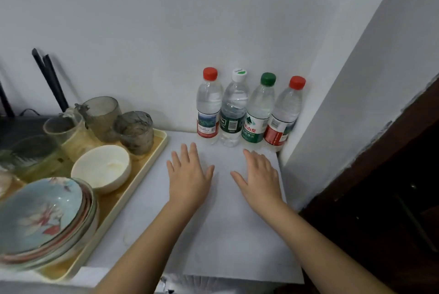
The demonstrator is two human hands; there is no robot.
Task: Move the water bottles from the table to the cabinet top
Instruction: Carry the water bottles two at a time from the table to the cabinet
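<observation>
Several water bottles stand upright in a row against the back wall on the white cabinet top: a red-capped bottle, a white-capped bottle, a green-capped bottle and another red-capped bottle in the corner. My left hand lies flat, fingers straight, on the surface just in front of the left bottles. My right hand lies flat in front of the right bottles. Neither hand holds or touches a bottle.
A beige tray on the left carries several glass cups, a white bowl and stacked floral plates. A black router sits behind it. A white wall closes the right side, and a dark wooden door lies beyond it.
</observation>
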